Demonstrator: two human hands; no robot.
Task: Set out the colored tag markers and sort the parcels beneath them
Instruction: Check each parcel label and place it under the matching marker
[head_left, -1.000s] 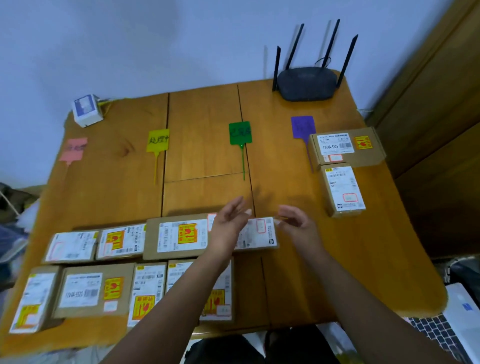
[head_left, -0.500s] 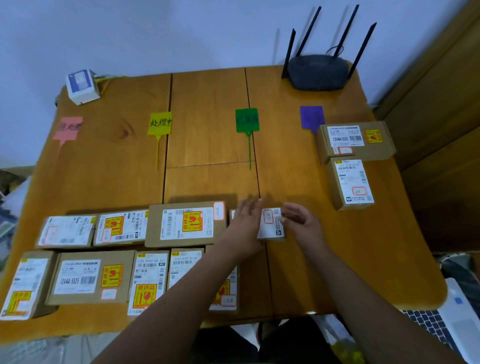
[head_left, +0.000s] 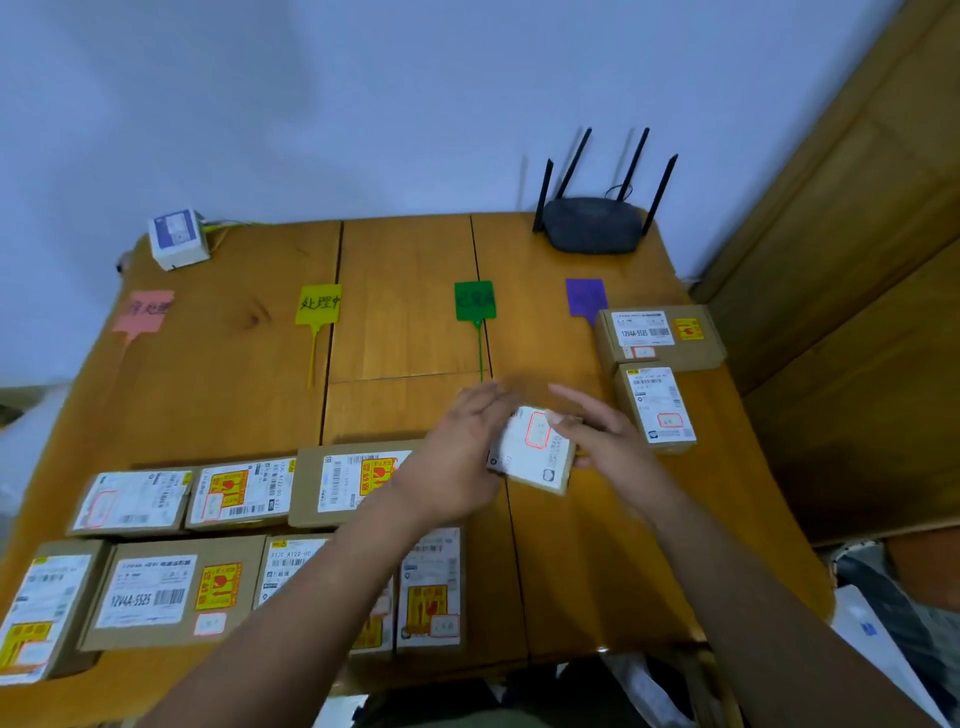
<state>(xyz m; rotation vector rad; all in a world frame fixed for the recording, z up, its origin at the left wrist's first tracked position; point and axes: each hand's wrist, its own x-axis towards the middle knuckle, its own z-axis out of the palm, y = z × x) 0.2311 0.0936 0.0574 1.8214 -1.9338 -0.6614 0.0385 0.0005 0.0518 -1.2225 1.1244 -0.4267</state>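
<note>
A small white-labelled parcel (head_left: 535, 454) is lifted off the wooden table (head_left: 597, 545), tilted, held between my left hand (head_left: 462, 447) and my right hand (head_left: 602, 431). Across the far half lie a pink tag (head_left: 145, 310), a yellow tag (head_left: 318, 304), a green tag (head_left: 475, 300) and a purple tag (head_left: 586, 296). Beneath the purple tag sit two parcels, one brown box (head_left: 658, 335) and one narrow box (head_left: 657, 408). Several more parcels lie in two rows at the near left, among them a wide brown box (head_left: 166, 595) and a flat one (head_left: 340, 480).
A black router (head_left: 595, 223) with upright antennas stands at the far right edge. A small white box (head_left: 176, 238) sits at the far left corner. A wooden cabinet (head_left: 857, 260) flanks the table's right side. A laptop corner (head_left: 883, 639) shows at lower right.
Both hands closed on the small parcel in the near row and raised it off the table, tilting it and shifting it slightly to the right.
</note>
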